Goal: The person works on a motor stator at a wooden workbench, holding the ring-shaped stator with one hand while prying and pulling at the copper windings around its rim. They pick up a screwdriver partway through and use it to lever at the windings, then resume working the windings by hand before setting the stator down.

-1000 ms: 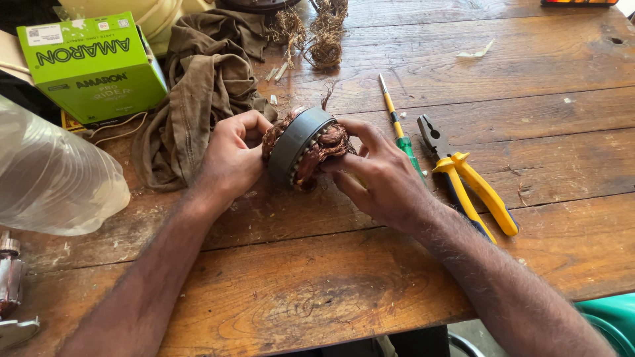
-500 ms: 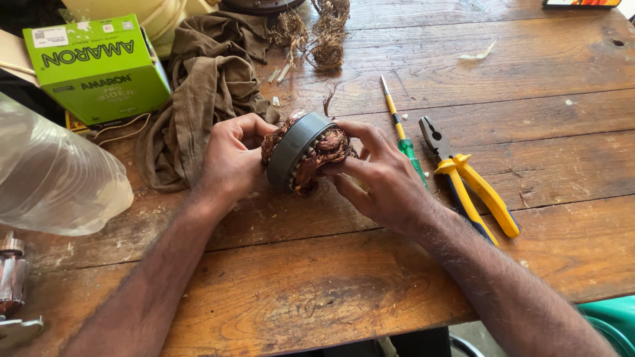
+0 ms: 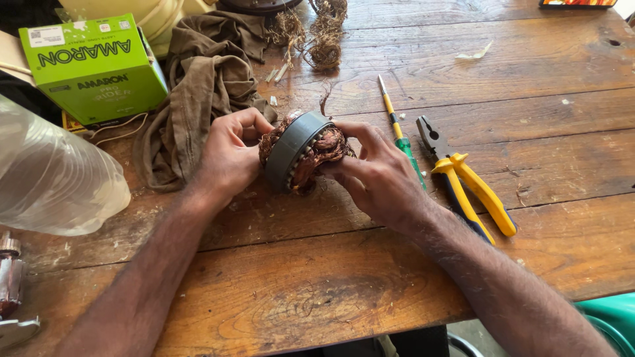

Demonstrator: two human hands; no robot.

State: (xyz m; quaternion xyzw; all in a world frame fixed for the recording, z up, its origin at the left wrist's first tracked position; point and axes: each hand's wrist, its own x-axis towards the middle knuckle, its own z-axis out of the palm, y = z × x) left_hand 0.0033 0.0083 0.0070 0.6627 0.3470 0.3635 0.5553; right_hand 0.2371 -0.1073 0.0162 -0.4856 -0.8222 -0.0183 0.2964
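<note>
Gripping grey-ringed stator (image 3: 301,155) (copper windings, seemingly frayed).

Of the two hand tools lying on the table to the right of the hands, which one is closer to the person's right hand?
The screwdriver, slim with a yellow and green handle, lies right beside the right hand. The yellow-handled pliers lie farther right.

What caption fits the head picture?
Both hands, left and right, grip a copper-wound stator beside pliers on a table.
</note>
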